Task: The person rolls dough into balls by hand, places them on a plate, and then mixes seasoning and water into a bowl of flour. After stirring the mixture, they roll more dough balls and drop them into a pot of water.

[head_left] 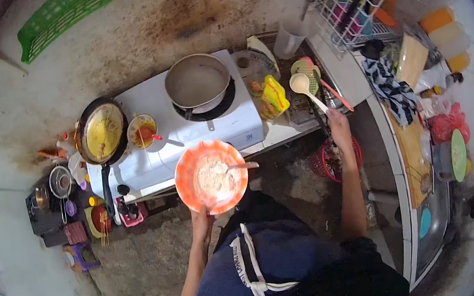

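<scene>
My left hand (203,224) grips the near edge of an orange and white bowl (183,176), held in front of the stove. White flour-like powder (210,182) lies inside it, and a spoon (244,165) rests there with its handle over the right rim. Out to the right, my right hand (339,126) is closed around the handle of a cream-coloured ladle (300,84). The ladle's head is above the cluttered counter, beside a green slotted spatula (310,72). A metal pot (198,84) sits on the right burner of the white stove (150,102).
A black frying pan (104,132) with yellowish contents is at the stove's left, near a small bowl of red sauce (142,132). A yellow packet (274,96) lies right of the stove. Below my right hand stands a red basket (323,163). A white wire rack (350,7) is at upper right.
</scene>
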`<state>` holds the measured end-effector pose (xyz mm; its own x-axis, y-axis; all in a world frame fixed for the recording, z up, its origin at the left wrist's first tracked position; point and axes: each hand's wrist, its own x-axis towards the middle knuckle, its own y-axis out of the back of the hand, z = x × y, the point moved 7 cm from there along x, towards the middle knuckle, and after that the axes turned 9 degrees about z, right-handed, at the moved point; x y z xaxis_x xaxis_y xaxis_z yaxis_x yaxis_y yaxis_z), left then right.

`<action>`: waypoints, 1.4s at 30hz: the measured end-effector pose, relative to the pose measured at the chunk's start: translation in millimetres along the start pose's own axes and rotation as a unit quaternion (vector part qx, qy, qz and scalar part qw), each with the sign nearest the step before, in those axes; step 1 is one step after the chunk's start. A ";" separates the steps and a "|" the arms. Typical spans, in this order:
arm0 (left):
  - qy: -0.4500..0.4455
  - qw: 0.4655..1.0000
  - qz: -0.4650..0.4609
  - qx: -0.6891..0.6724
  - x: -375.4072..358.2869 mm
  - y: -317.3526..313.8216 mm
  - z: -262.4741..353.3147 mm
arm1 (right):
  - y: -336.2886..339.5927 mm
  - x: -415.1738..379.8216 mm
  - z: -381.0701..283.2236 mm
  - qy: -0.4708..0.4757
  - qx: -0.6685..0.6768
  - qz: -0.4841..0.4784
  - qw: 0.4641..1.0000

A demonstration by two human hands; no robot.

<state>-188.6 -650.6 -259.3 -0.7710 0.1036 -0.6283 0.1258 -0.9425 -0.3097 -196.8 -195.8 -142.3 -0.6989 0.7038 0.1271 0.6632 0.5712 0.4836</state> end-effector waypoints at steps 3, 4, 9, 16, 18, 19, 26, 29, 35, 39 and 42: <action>0.008 1.000 0.004 0.030 -15.7 5.1 -13.8 | -7.7 -1.2 37.3 0.103 -0.043 0.089 0.990; 0.014 0.999 0.006 0.044 -19.6 5.9 -18.8 | -16.1 -1.5 46.6 0.073 -0.111 0.074 0.988; 0.030 0.998 0.000 0.061 -34.8 -0.5 -36.7 | -54.6 -7.0 74.5 0.098 -0.273 0.103 0.951; 0.061 0.989 -0.060 0.124 -52.5 -42.5 -31.7 | -57.6 -23.8 87.8 0.102 -0.319 0.029 0.942; 0.044 0.985 -0.092 0.140 -53.5 -60.8 -29.1 | -30.8 -28.5 90.7 0.088 -0.299 0.054 0.949; 0.026 0.983 -0.111 0.141 -53.1 -73.4 -25.8 | -28.9 -26.7 106.9 0.094 -0.220 -0.005 0.971; 0.029 0.930 -0.285 0.229 -61.6 -193.4 -44.2 | 121.1 -148.5 -12.3 -0.136 -0.155 -0.321 0.924; 0.040 0.884 -0.357 0.300 -74.8 -273.8 -67.9 | 178.6 -156.5 -8.2 -0.107 -0.248 -0.247 0.931; 0.025 0.844 -0.466 0.265 -151.9 -433.4 -103.0 | 290.7 -137.4 -14.1 -0.126 -0.423 -0.088 0.893; 0.007 0.815 -0.488 0.312 -176.9 -525.7 -129.9 | 360.9 -92.7 6.3 -0.092 -0.508 -0.033 0.856; -0.014 0.813 -0.491 0.312 -176.9 -578.8 -151.7 | 395.9 -56.2 14.9 0.087 -0.531 0.041 0.842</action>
<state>-30.3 -75.2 -77.2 -0.3236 0.9049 -0.2765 -0.8937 -0.3883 -0.2247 109.0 -2.9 29.1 -0.7522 0.5978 0.2773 0.1613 -0.2410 0.9570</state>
